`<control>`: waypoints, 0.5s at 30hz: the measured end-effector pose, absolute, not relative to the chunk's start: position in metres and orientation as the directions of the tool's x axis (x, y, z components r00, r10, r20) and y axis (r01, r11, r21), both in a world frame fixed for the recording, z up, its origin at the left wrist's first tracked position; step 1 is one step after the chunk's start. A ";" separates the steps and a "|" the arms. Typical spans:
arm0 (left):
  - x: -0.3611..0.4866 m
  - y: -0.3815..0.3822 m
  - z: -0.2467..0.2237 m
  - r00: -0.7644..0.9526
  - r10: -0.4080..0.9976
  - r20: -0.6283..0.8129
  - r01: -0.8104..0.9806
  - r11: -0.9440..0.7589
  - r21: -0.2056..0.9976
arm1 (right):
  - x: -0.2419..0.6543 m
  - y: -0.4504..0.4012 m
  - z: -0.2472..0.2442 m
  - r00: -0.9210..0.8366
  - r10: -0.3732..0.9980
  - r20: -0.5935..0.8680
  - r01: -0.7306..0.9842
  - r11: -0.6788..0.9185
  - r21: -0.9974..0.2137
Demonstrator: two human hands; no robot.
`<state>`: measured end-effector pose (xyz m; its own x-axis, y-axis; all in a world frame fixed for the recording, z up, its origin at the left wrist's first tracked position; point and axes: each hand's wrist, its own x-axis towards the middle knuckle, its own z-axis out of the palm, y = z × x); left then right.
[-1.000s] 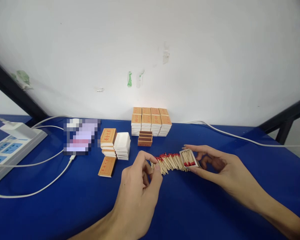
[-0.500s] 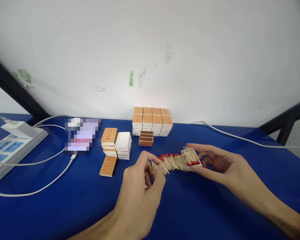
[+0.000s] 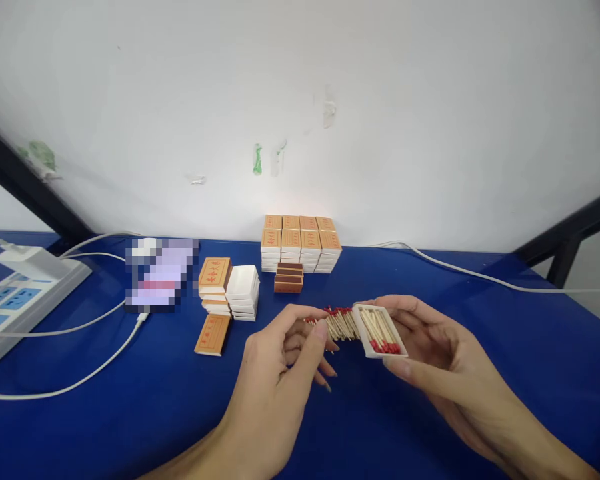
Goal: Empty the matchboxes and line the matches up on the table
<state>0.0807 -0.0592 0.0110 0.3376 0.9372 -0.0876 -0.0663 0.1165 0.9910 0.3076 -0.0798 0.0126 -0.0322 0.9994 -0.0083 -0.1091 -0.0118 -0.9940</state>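
Power strip and white adapter are set at the far left of the blue tabletop, with white cables looped around them. Next, a flat lilac object is obscured by pixelation. Orange-topped matchboxes are stacked beyond it, and a single matchbox is laid just in front of them. White trays are piled beside that stack. The left hand is held near the middle, its thumb and index finger brought close together; whether a match is pinched there cannot be told. Behind it, brown open sleeves are placed before a block of matchboxes stacked near the wall. Loose red-headed matches are spread between the hands, partly hidden by the left fingers. At their right, a small white tray, partly filled with matches, is gripped by the right hand, tilted, the heads pointed toward the viewer. A white cable is stretched farther right, toward a black frame.
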 end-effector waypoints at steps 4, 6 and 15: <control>0.088 -0.062 0.011 0.436 0.889 -0.139 -0.266 0.275 0.924 | 0.296 -0.092 0.011 -0.038 0.995 0.094 0.018 0.094 -0.995; 0.093 -0.066 0.008 0.484 0.858 -0.170 -0.334 0.361 0.871 | 0.292 -0.100 0.006 0.002 0.988 0.153 0.113 0.152 -0.982; 0.097 -0.087 -0.009 0.520 0.787 -0.333 -0.238 0.508 0.828 | 0.301 -0.135 -0.019 0.047 0.960 0.276 0.377 0.238 -0.895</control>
